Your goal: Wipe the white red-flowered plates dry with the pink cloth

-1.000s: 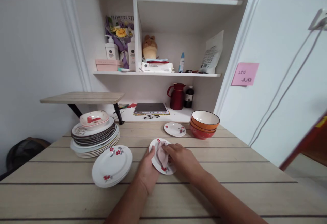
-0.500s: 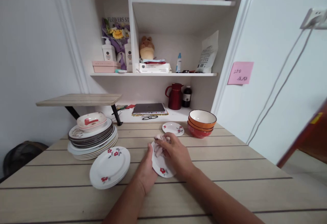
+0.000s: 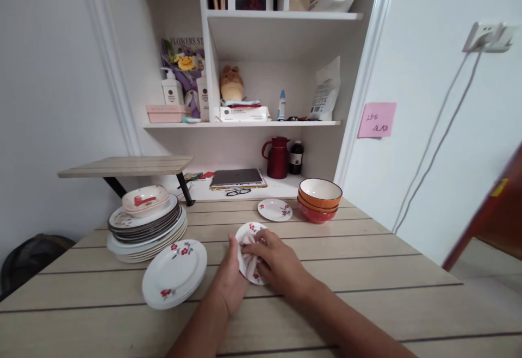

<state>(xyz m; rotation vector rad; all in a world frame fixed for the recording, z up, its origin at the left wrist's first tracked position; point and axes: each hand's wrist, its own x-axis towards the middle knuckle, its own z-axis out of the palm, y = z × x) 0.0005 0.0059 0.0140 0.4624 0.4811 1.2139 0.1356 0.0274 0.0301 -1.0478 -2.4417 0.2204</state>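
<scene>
A small white plate (image 3: pixel 246 231) with red flowers is tilted up above the table, gripped at its left edge by my left hand (image 3: pixel 231 279), thumb on the rim. My right hand (image 3: pixel 281 263) is closed on a crumpled pale pink cloth (image 3: pixel 249 260) and presses it against the plate's face. The cloth and fingers cover much of the plate's middle and right side. Left of my hands lies a short stack of similar flowered plates (image 3: pixel 175 276). Beyond them, one more flowered plate (image 3: pixel 274 210) lies flat on the table.
Nested orange and red bowls (image 3: pixel 320 200) stand at the back right. A tall stack of larger plates (image 3: pixel 147 233) topped by a square dish (image 3: pixel 145 200) sits at the left, by a small raised stand (image 3: pixel 126 166). Behind are a laptop (image 3: pixel 237 177), glasses (image 3: pixel 238 191) and a red jug (image 3: pixel 278 158).
My right hand has slid the cloth down from the plate's upper edge to its middle and lower part. The view has tipped slightly upward.
</scene>
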